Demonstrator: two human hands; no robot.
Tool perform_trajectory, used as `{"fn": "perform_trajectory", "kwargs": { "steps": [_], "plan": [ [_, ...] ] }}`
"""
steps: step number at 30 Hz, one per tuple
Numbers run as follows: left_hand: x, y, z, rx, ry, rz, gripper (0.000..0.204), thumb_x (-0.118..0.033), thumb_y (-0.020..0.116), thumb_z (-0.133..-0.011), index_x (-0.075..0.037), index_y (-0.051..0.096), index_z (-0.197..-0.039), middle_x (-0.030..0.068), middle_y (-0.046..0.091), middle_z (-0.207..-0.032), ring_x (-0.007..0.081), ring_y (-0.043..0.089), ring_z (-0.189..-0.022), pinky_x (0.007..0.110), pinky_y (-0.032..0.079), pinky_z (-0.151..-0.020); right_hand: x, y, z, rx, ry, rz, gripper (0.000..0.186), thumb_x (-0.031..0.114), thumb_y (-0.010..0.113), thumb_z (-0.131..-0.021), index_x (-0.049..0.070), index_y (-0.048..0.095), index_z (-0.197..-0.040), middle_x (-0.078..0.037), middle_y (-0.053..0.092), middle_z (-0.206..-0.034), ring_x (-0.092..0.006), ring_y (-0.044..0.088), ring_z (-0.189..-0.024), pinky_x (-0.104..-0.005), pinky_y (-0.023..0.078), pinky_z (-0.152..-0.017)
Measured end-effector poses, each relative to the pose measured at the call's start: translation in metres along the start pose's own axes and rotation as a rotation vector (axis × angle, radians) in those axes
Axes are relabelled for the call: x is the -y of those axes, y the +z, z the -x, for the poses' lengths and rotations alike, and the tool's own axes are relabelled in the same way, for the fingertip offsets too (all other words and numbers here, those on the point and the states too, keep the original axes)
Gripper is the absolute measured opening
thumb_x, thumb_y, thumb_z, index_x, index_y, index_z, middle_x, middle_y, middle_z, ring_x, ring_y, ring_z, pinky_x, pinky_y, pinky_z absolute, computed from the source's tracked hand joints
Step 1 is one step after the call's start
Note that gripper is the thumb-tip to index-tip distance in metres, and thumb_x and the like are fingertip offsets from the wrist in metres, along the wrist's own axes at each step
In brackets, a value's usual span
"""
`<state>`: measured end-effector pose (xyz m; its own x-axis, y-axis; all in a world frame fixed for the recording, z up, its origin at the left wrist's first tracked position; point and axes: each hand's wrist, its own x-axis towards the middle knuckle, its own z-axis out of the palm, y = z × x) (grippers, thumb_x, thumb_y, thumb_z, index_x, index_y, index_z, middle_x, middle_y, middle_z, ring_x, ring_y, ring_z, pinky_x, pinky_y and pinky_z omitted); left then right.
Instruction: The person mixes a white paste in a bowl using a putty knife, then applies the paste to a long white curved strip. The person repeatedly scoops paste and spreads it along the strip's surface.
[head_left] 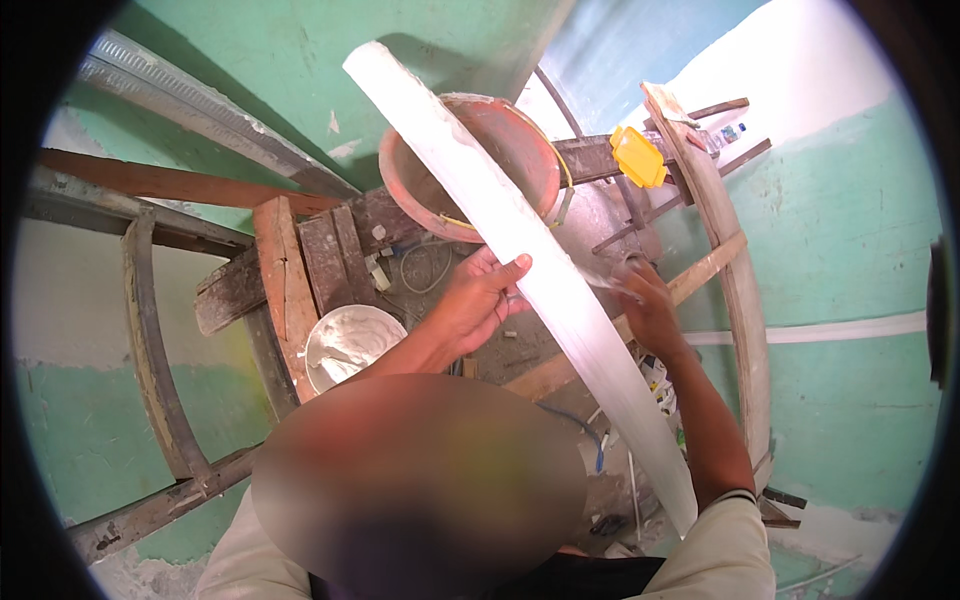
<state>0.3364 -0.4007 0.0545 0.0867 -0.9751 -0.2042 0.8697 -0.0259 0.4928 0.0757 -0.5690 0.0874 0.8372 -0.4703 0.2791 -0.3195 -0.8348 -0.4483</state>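
The left hand (475, 300) has its grip closed on the edge of a long white strip (520, 260), which slants across the middle, over a big orange tub (500, 140). The right hand (648, 315) touches the strip's other side and holds a small flat tool (600, 282) against it. A white bowl of paste (350, 345) sits on wooden planks (290, 270) near the left hand.

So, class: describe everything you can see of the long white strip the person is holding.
The long white strip is a straight, flat, pale moulding that looks like plaster, smooth and slightly glossy. It runs diagonally from upper left to lower right. The left hand grips its left edge near mid-length; the right hand meets its right edge. It crosses in front of a reddish basin.
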Motion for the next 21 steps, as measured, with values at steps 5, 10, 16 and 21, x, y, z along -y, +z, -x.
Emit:
{"fn": "perform_trajectory", "kwargs": {
  "steps": [5,10,16,21],
  "plan": [
    [0.009,-0.012,-0.010,-0.138,-0.060,-0.067,0.030,-0.019,0.069,-0.102,-0.004,0.059,-0.126,0.0080,0.069,-0.121,0.0183,0.069,-0.110,0.039,0.061,-0.094,-0.004,-0.058,0.045,-0.210,0.274,-0.009,0.017,0.008,0.059,-0.104,0.000,0.062,-0.119,-0.009,0.066,-0.107,-0.0200,0.063,-0.104,-0.0342,0.050,-0.094],
    [0.020,-0.014,-0.021,-0.213,-0.068,-0.111,0.030,-0.018,0.070,-0.101,-0.004,0.059,-0.126,0.0071,0.068,-0.121,0.0179,0.068,-0.110,0.039,0.059,-0.096,0.047,-0.085,0.046,-0.360,0.549,-0.403,0.020,0.009,0.061,-0.105,0.002,0.057,-0.123,-0.003,0.062,-0.102,-0.0105,0.061,-0.097,-0.0265,0.048,-0.088],
    [0.015,-0.015,-0.011,-0.249,-0.078,-0.126,0.033,-0.021,0.066,-0.104,-0.005,0.059,-0.131,0.0060,0.067,-0.123,0.0191,0.065,-0.111,0.042,0.056,-0.099,0.117,-0.065,0.024,-0.185,0.629,-0.557,0.022,0.006,0.062,-0.102,0.000,0.060,-0.123,-0.001,0.059,-0.099,-0.0073,0.056,-0.093,-0.0252,0.048,-0.083],
    [-0.034,-0.035,0.066,-0.376,-0.007,-0.307,0.034,-0.025,0.064,-0.104,-0.004,0.060,-0.131,0.0112,0.067,-0.124,0.0242,0.071,-0.105,0.043,0.059,-0.095,0.167,-0.017,0.005,0.123,0.248,-0.166,0.019,0.009,0.065,-0.098,0.000,0.066,-0.115,-0.011,0.067,-0.098,-0.0251,0.067,-0.086,-0.0383,0.053,-0.081]
  ]
}}
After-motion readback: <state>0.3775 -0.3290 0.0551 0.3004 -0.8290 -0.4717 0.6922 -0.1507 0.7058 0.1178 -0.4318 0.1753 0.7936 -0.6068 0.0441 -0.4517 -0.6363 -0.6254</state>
